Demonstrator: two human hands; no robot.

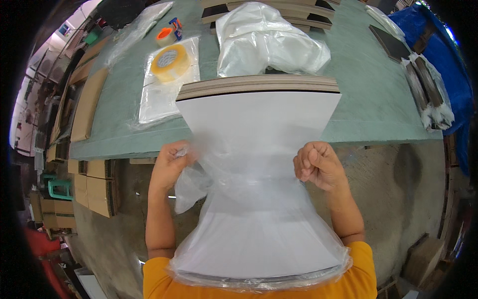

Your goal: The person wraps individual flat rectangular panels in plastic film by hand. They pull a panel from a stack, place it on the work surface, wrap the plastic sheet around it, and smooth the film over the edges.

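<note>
A thick stack of flat boards with a white top face [264, 117] spans from the table edge toward my body. A clear plastic bag [259, 224] covers its near part, and the far end with its grey-brown layered edges is bare. My left hand [174, 162] is closed on the bag's film at the stack's left side, and a loose flap hangs below the fingers. At the right side my right hand [318, 164] is closed, with its curled fingers at the bag's edge. Most of the film in that grip is hidden.
On the green table [356, 109] lie a tape roll [171, 63] on flat plastic bags [169, 99], a smaller orange-cored roll [166, 37], and crumpled clear plastic [264, 40]. Board stacks [284, 12] stand behind. Wrapped pieces [428, 92] sit at right; cardboard boxes [97, 192] stand left.
</note>
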